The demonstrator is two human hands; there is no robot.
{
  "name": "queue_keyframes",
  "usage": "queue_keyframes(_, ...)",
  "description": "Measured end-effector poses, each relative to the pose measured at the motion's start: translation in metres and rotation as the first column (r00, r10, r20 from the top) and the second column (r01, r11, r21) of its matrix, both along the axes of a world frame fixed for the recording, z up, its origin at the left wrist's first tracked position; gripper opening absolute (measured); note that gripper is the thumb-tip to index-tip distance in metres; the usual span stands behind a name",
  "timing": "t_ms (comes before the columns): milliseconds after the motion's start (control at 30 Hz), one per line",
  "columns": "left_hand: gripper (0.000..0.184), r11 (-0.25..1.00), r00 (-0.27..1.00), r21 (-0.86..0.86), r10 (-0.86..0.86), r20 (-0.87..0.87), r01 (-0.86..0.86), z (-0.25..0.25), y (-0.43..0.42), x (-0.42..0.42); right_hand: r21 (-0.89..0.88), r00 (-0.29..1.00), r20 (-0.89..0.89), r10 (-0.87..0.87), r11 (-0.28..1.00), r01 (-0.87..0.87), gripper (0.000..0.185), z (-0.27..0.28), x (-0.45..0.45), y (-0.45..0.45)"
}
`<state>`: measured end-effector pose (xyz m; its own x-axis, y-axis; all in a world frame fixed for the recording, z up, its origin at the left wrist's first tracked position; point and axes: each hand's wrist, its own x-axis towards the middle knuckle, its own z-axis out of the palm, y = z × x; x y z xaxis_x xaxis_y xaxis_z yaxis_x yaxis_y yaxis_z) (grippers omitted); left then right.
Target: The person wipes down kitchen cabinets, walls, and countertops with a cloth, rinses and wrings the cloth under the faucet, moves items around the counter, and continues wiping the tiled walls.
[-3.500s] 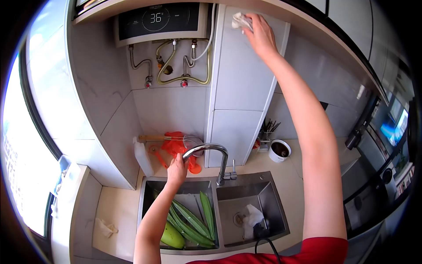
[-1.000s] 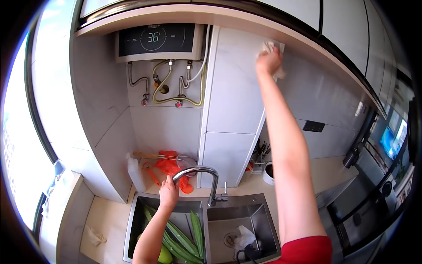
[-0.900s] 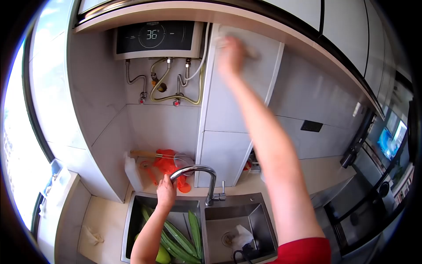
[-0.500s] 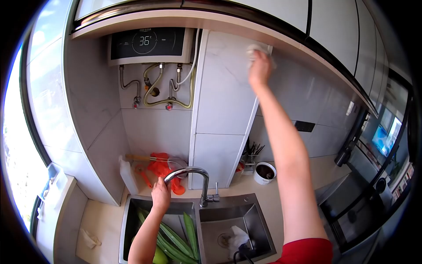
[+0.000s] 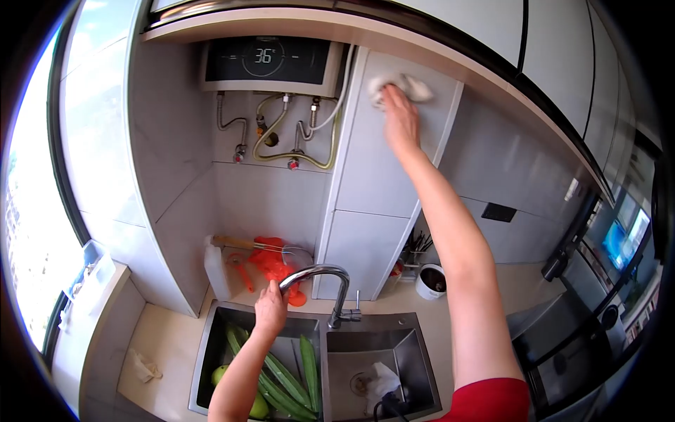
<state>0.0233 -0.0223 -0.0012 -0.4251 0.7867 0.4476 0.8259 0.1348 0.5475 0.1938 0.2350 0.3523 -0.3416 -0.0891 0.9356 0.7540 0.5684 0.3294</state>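
High on the tiled column [image 5: 373, 169], my right hand [image 5: 402, 121] presses a white cloth [image 5: 415, 88] against the upper tile, its fingers over the cloth. The cloth is slightly blurred. My left hand [image 5: 271, 308] is closed around the spout end of the chrome faucet [image 5: 341, 281]. Beneath the left arm, long green vegetables [image 5: 285, 380] and a rounder green one [image 5: 259, 406] lie in the left basin. A crumpled white item [image 5: 382, 383] lies in the right basin.
A water heater [image 5: 267, 62] with hoses hangs left of the column, under a cabinet edge [image 5: 309, 27]. Behind the faucet lie a red bag [image 5: 271, 260], a strainer and a white bottle [image 5: 216, 269]. A white pot [image 5: 430, 283] stands right; another cloth [image 5: 144, 367] lies left.
My right hand and the cloth have moved from the column's right edge leftward across the upper tile. The left hand stays on the faucet. The camera view has shifted slightly.
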Motion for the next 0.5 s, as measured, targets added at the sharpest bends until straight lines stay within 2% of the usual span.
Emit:
queue_keyframes(33, 0.028, 1.0, 1.0, -0.002, 0.007, -0.007, -0.007, 0.0, 0.001, 0.001, -0.003, 1.0, 0.003, -0.012, 1.0, 0.012, 0.035, 0.005, 0.01, -0.001)
queue_keyframes(100, 0.028, 0.999, 0.997, 0.044, 0.011, -0.07, -0.008, -0.007, 0.005, -0.002, 0.008, 0.968, 0.177, -0.178, 0.984, 0.179, 0.035, 0.024, 0.035, -0.004)
queue_keyframes(133, 0.028, 0.998, 0.997, 0.065, 0.012, -0.08, -0.007, -0.006, 0.004, -0.001, 0.009, 0.966, 0.175, -0.188, 0.982, 0.19, 0.035, 0.035, 0.051, -0.004)
queue_keyframes(200, 0.028, 0.999, 0.999, 0.031, 0.011, -0.048, -0.01, -0.001, 0.006, -0.002, -0.171, 0.967, 0.085, -0.24, 0.953, 0.251, 0.033, 0.056, 0.08, -0.005)
queue_keyframes(333, 0.027, 1.0, 0.999, 0.017, 0.004, -0.054, -0.003, -0.004, 0.006, -0.004, -0.111, 0.978, 0.063, -0.198, 0.973, 0.204, 0.032, 0.047, 0.08, 0.004)
queue_keyframes(400, 0.027, 1.0, 0.999, 0.019, -0.012, -0.048, 0.013, -0.006, 0.002, -0.003, -0.262, 0.916, -0.33, -0.227, 0.955, 0.143, 0.035, 0.025, 0.075, 0.008)
queue_keyframes(433, 0.027, 1.0, 0.999, 0.018, -0.004, -0.035, 0.005, -0.001, 0.001, -0.002, -0.184, 0.907, -0.339, -0.25, 0.963, 0.197, 0.038, 0.009, 0.077, 0.016)
queue_keyframes(500, 0.027, 1.0, 1.0, 0.021, -0.001, -0.024, 0.002, 0.0, 0.005, -0.002, -0.17, 0.903, -0.305, -0.304, 0.95, 0.263, 0.037, -0.023, 0.085, 0.018)
